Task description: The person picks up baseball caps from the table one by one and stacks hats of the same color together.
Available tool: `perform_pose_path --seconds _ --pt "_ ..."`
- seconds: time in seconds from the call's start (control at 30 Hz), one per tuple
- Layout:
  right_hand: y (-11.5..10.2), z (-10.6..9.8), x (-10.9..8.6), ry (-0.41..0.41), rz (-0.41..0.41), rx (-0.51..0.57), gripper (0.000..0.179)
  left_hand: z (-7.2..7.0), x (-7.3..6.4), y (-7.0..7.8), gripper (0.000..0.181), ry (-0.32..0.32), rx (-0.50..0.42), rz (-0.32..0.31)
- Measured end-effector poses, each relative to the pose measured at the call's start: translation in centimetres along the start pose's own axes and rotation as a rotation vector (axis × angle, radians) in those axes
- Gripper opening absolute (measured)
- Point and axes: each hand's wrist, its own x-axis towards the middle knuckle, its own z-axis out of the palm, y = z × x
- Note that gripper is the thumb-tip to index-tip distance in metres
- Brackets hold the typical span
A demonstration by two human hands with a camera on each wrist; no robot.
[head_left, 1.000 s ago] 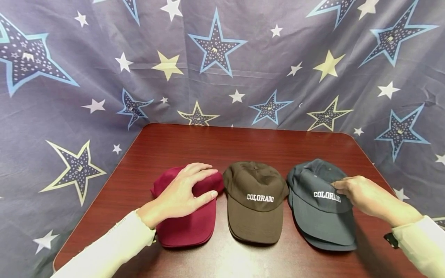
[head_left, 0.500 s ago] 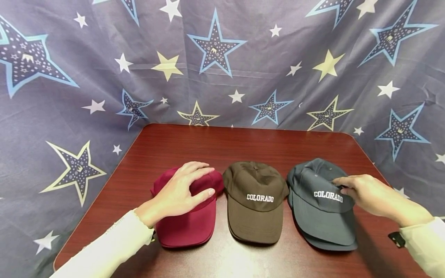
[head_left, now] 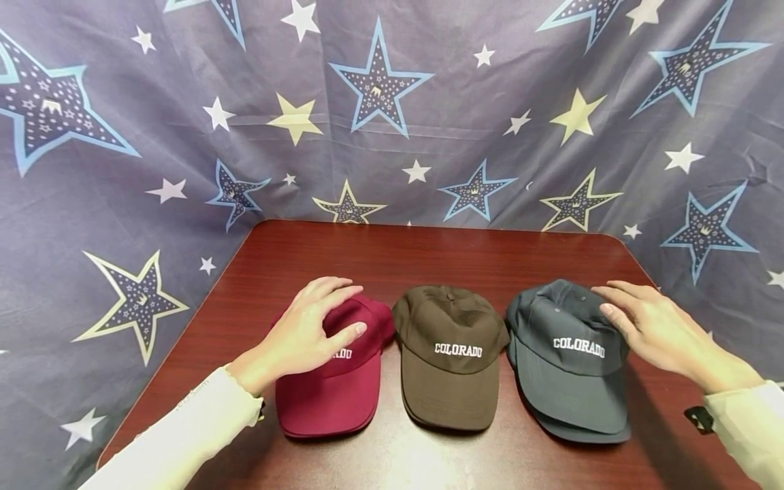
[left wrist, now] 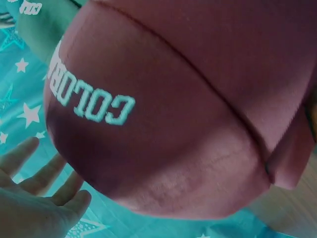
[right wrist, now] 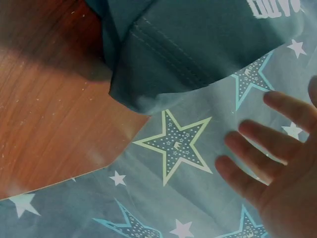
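Observation:
Three groups of baseball caps stand in a row in the head view. At the left is a maroon cap (head_left: 331, 398), with my left hand (head_left: 300, 333) over its crown, fingers extended. In the left wrist view the fingers of that hand (left wrist: 44, 193) are apart from the maroon crown (left wrist: 158, 148). A brown cap (head_left: 450, 388) lettered COLORADO sits in the middle, untouched. At the right is a dark blue-grey cap (head_left: 569, 388), on top of another of the same colour. Beside its crown my right hand (head_left: 667, 333) is spread, holding nothing; the right wrist view shows a gap to the cap (right wrist: 168, 59).
The caps lie on a reddish-brown wooden table (head_left: 441, 258) with rounded far corners. Behind and along both sides hangs a grey-blue star-patterned cloth (head_left: 404, 156). Brims point toward me.
My right hand has let go of the blue-grey cap's crown, and its fingers have straightened. My left hand has drawn slightly left, uncovering part of the maroon cap's lettering.

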Motion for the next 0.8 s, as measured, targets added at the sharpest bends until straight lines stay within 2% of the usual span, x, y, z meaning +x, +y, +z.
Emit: perform_pose_path --seconds 0.1,0.27,0.43,0.8 --pt "0.5 0.4 0.0 0.019 0.006 0.002 0.037 -0.3 -0.1 -0.4 0.059 0.009 0.012 -0.014" --pt "1.3 0.7 -0.1 0.003 0.026 -0.019 0.043 -1.1 -0.2 -1.2 0.062 0.006 0.041 -0.052" --pt "2.3 0.9 -0.3 -0.032 0.067 -0.027 0.046 -2.1 -0.2 -1.9 0.066 -0.005 0.067 -0.09" --pt "3.6 1.2 -0.7 -0.092 0.149 -0.04 0.055 -3.6 -0.9 -4.4 0.066 0.021 0.115 -0.127"
